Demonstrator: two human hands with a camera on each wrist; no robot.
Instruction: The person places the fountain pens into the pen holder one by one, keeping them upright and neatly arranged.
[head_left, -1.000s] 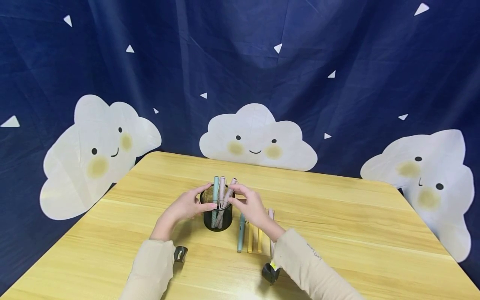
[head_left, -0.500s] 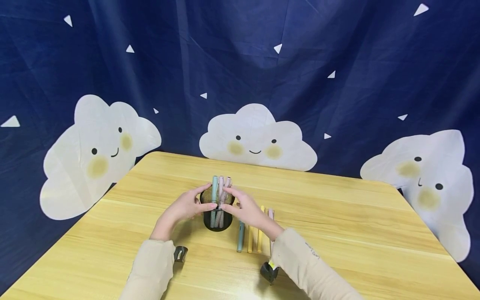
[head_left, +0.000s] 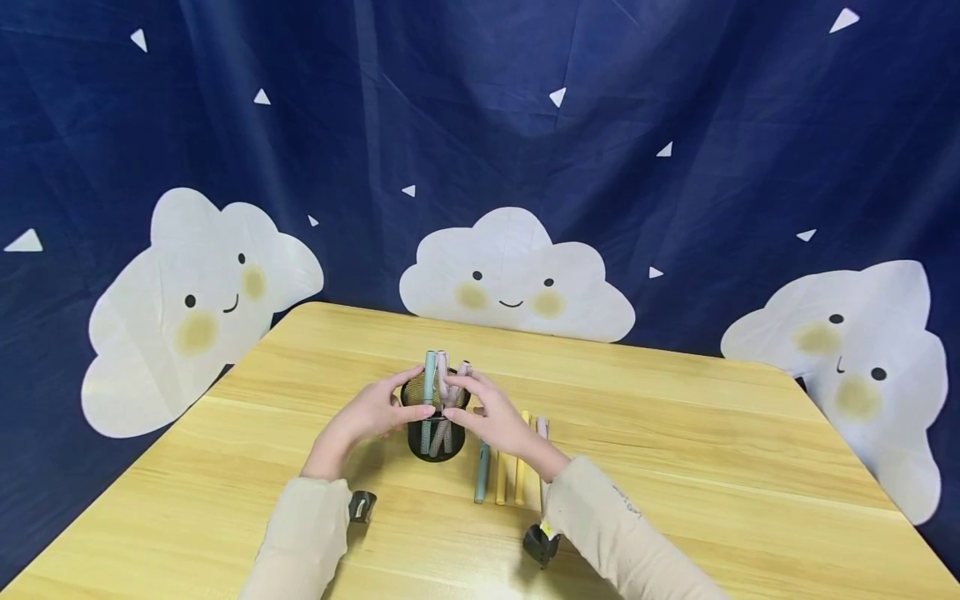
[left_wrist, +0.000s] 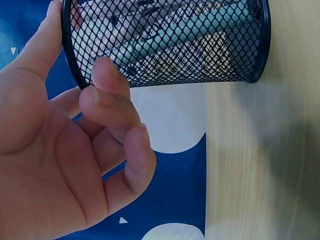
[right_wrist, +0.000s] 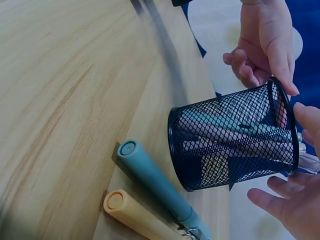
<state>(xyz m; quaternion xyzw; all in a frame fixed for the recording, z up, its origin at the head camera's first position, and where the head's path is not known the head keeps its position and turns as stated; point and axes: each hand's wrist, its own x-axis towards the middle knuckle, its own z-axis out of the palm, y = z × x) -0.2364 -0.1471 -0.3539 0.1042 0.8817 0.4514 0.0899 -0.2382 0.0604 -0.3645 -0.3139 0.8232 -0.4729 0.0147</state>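
A black mesh pen holder (head_left: 437,437) stands on the table with a teal pen (head_left: 429,379) and two pale pink pens, one upright (head_left: 442,367) and one leaning right (head_left: 464,367). My left hand (head_left: 367,412) holds its left side, thumb at the front rim and a finger at the back; in the left wrist view its other fingers curl beside the mesh. My right hand (head_left: 495,421) is at the right side of the rim, thumb and fingers spread apart around the leaning pen. In the right wrist view no pen is plainly pinched.
Right of the holder lie a teal pen (head_left: 482,475), two yellow pens (head_left: 500,479) and a pink pen (head_left: 542,428), partly under the right forearm. Black wrist devices (head_left: 542,546) hang by both sleeves. A blue cloud-print curtain (head_left: 480,125) stands behind the table.
The right hand moved slightly left and down to the rim with the pink pen, which came upright beside the others and now leans right, let go. The left hand stayed in place.
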